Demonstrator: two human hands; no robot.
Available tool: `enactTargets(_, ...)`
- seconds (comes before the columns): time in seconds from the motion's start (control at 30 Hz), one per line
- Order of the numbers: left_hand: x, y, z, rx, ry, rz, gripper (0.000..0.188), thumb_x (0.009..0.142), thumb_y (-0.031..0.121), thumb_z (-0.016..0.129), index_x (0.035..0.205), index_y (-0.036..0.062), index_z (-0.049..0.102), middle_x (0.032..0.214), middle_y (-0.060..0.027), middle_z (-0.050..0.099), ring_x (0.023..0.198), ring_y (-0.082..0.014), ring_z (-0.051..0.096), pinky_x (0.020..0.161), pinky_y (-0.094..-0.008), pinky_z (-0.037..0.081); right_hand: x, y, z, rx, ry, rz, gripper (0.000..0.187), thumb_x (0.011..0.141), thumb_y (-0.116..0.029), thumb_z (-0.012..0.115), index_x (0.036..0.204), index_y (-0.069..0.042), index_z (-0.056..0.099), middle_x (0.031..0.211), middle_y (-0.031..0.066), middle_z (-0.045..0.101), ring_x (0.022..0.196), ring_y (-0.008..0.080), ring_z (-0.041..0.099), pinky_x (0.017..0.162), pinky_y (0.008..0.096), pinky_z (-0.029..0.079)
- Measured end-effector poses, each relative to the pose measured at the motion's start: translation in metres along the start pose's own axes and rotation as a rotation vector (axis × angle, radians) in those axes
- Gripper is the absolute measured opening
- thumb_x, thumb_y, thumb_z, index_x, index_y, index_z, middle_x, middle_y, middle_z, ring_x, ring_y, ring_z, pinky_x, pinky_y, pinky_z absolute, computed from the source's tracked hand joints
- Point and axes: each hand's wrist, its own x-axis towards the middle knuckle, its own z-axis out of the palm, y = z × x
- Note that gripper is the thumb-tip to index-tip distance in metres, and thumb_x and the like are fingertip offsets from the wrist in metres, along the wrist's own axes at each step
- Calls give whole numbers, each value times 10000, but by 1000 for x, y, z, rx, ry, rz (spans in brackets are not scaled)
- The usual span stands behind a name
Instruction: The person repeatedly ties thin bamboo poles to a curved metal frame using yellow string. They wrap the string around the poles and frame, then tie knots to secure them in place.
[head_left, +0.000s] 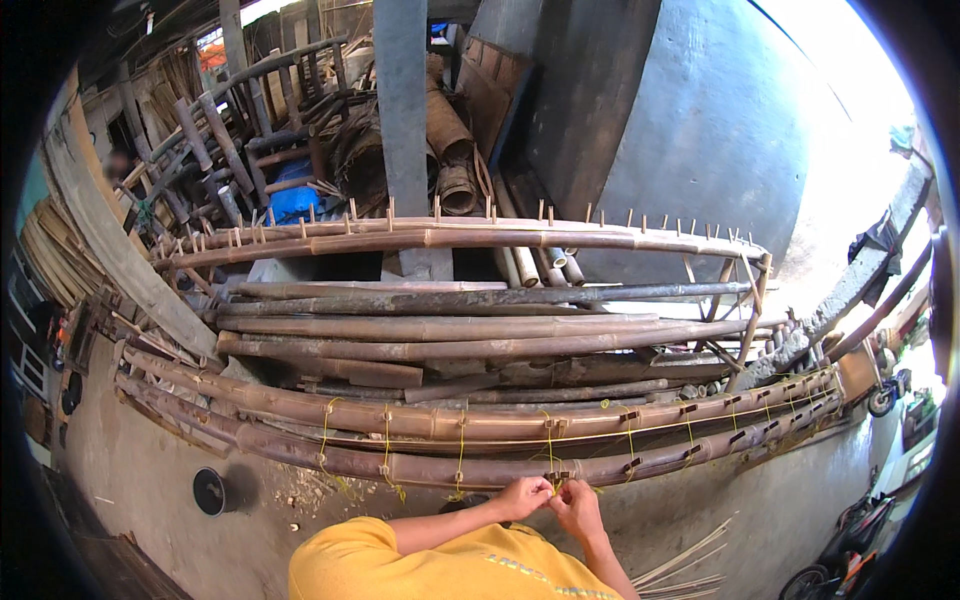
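Note:
My left hand (526, 498) and my right hand (579, 509) meet at the near side of the front bamboo pole (420, 469). The fingers of both are pinched together on thin yellow string (547, 440), whose ends are mostly hidden by the fingertips. That string runs across from the second bamboo pole (470, 424) just behind. Short dark pegs (633, 464) stick out of both poles, and one lies right beside my fingertips. Several more yellow strings (461, 452) span the two poles on either side, some with loose ends hanging down.
Behind stands a rack of long bamboo poles (450, 328), topped by a rail (480, 238) with upright pegs. A black bucket (210, 491) is on the concrete floor at left, near wood shavings (300, 492). Thin bamboo strips (690, 570) lie at lower right. A motorbike (840, 570) stands farther right.

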Motion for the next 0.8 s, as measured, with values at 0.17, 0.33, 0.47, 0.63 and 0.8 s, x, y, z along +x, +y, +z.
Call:
enactTargets(0.17, 4, -4, -10, 340, -26, 80, 205, 967, 181, 584, 995, -13, 644, 837, -71, 680, 768, -121, 618, 683, -315, 503, -2, 9, 14, -12, 20, -11, 202, 761, -152, 705, 741, -5, 568, 733, 186, 567, 685, 360, 579, 633, 446, 473)
enactTargets(0.33, 1, 14, -15, 563, -55, -11, 231, 947, 224, 603, 968, -1, 649, 793, -95, 674, 743, -145, 624, 668, -346, 505, -6, 11, 15, -72, 62, -20, 145, 774, -116, 641, 752, -11, 543, 751, 202, 545, 743, 409, 569, 653, 469, 472)
enactTargets(0.47, 9, -27, -12, 99, -38, -148, 204, 982, 203, 604, 956, 8, 659, 860, -43, 684, 770, -116, 627, 691, -304, 524, 0, 22, 4, 43, -93, 154, 221, 800, -198, 683, 808, -4, 577, 823, 199, 577, 738, 366, 590, 672, 435, 485)
enactTargets(0.63, 2, -11, -13, 47, -98, -44, 177, 980, 151, 611, 1011, -14, 668, 893, -24, 681, 791, -85, 619, 719, -266, 521, -8, 16, 13, 263, -63, 207, 220, 812, -208, 683, 801, -15, 577, 780, 135, 558, 707, 255, 567, 644, 378, 461)
enactTargets(0.8, 2, 22, -20, 421, -17, -23, 186, 946, 161, 644, 995, -15, 674, 852, -49, 701, 761, -88, 640, 681, -269, 524, 1, 11, 18, 175, 19, 99, 191, 784, -164, 678, 816, -25, 552, 811, 157, 549, 739, 335, 582, 656, 414, 471)
